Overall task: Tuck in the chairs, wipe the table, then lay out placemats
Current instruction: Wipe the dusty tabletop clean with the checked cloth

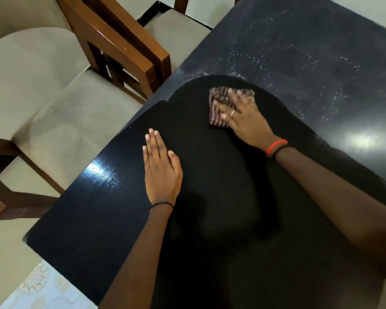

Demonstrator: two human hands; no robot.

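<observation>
A glossy black table [310, 70] fills most of the view, running from lower left to upper right. My right hand [245, 119] presses flat on a folded, maroon-and-beige patterned cloth [218, 103] lying near the table's middle; the fingers are spread over it. My left hand [161, 168] rests palm down on the bare tabletop, fingers together, holding nothing. Whitish dusty streaks and specks mark the far part of the table beyond the cloth. Two brown wooden chairs [129, 52] with beige seat cushions stand along the table's left edge.
The nearer chair's wooden arm [27, 166] sticks out at the left, close to the table edge. Beige floor shows at the left, and a pale lace-patterned fabric [38, 286] lies at the bottom left corner. Light glares on the tabletop at right.
</observation>
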